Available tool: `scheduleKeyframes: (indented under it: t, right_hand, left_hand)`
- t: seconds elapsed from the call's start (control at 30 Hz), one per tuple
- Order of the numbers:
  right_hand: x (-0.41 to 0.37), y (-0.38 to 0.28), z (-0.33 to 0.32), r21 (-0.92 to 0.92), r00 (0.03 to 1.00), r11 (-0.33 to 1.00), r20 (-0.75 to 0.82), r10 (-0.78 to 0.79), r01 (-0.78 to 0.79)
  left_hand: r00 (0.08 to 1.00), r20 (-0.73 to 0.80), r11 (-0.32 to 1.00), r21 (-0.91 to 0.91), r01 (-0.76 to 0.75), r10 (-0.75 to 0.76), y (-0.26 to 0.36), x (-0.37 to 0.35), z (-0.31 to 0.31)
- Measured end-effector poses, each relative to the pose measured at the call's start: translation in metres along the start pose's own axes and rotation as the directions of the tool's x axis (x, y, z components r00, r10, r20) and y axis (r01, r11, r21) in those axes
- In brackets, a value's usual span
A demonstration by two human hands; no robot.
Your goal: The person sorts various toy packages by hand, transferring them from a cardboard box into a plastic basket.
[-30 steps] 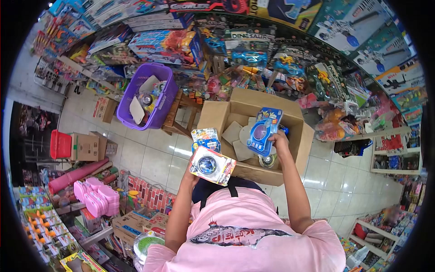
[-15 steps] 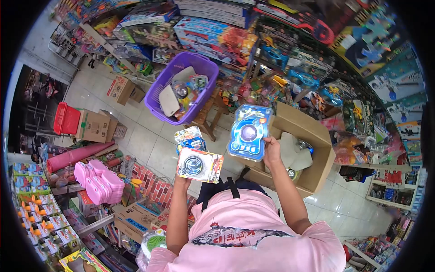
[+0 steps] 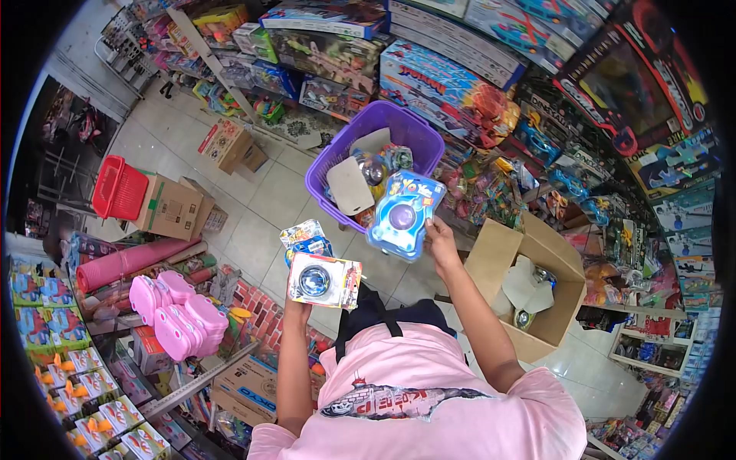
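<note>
Yo-yo pack juts leftward from the right hand gripping its edge, probably partly from beneath.

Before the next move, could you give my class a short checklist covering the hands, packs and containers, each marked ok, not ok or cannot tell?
1. Right hand holds the blue yo-yo pack by its edge: ok.
2. Left hand holds the white pack: ok.
3. One hand free: not ok, both are holding packs.
4. Purple basket open at the top: ok, with things inside.
5. Yo-yo pack clear of the basket rim: cannot tell, they overlap in this view.
6. Cardboard box open: ok.
</note>
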State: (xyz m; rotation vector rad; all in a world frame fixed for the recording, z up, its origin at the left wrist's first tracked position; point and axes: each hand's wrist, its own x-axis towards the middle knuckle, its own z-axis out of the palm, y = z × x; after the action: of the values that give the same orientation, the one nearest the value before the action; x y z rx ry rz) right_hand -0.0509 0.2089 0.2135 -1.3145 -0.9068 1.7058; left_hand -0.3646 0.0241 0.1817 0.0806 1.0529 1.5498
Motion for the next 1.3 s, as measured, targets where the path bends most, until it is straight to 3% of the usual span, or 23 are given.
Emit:
scheduleKeyframes:
  t: [0.1,0.27,0.5,0.57,0.63,0.67,0.73,0.9,0.97,1.07,1.1,1.17,1.2,1.23,1.3]
  right_hand:
    - [0.014,-0.002,0.027,-0.061,0.999,0.998,0.035,0.009,-0.007]
    - [0.047,-0.001,0.057,-0.057,0.999,0.998,0.023,0.030,-0.029]
    - [0.126,0.039,0.099,-0.030,0.999,0.999,-0.040,0.028,-0.029]
    - [0.143,0.044,0.111,-0.211,0.991,0.976,-0.130,0.032,-0.059]
    - [0.153,0.042,0.122,-0.248,0.980,0.962,-0.189,0.068,-0.114]
    - [0.157,0.041,0.127,-0.441,0.979,0.897,-0.198,-0.057,-0.037]
    - [0.166,0.043,0.131,-0.761,0.944,0.643,-0.143,-0.298,0.088]
    - [0.189,0.027,0.120,-0.798,0.984,0.601,-0.137,-0.112,-0.043]
    - [0.195,0.021,0.114,-0.888,0.996,0.453,-0.094,-0.011,-0.078]
    - [0.181,-0.021,0.111,-0.923,0.998,0.380,-0.066,0.016,-0.067]
    - [0.178,-0.030,0.110,-0.919,0.997,0.386,-0.078,0.018,-0.079]
    - [0.175,-0.050,0.108,-0.692,0.996,0.722,0.076,0.038,0.026]
    - [0.165,-0.066,0.113,-0.451,0.979,0.890,0.144,0.145,-0.066]
    - [0.153,-0.089,0.118,-0.442,0.982,0.894,0.125,0.142,-0.073]
    - [0.135,-0.124,0.128,-0.163,0.891,0.980,0.418,0.176,-0.117]
  left_hand:
    - [0.998,-0.067,1.000,-0.024,-0.010,0.008,0.007,0.009,-0.011]
    - [0.999,-0.022,0.999,-0.044,-0.030,0.029,0.018,0.025,-0.020]
    - [0.995,-0.096,0.998,-0.060,-0.001,-0.005,0.045,0.046,-0.008]
    - [0.995,-0.104,1.000,-0.020,-0.001,-0.001,0.053,0.055,-0.001]
    - [0.995,-0.104,1.000,-0.022,0.001,-0.003,0.061,0.068,0.002]
    - [0.995,-0.098,1.000,-0.028,0.002,-0.004,0.066,0.074,0.004]
    - [0.996,-0.093,1.000,-0.025,0.002,-0.004,0.074,0.085,0.014]
    - [0.992,-0.129,1.000,0.019,0.001,0.002,0.092,0.125,0.032]
    - [0.987,-0.161,1.000,0.023,0.012,-0.008,0.094,0.140,0.045]
    - [0.998,-0.066,0.999,0.033,0.027,-0.025,0.099,0.161,0.065]
    - [0.997,-0.061,0.998,0.040,0.046,-0.043,0.100,0.168,0.071]
    - [0.996,-0.044,0.995,0.059,0.075,-0.073,0.103,0.185,0.085]
    - [0.997,-0.006,0.994,0.069,0.080,-0.080,0.105,0.192,0.092]
    - [0.996,0.033,0.993,0.079,0.085,-0.088,0.105,0.200,0.100]
    - [0.993,0.052,0.986,0.133,0.098,-0.105,0.106,0.218,0.110]
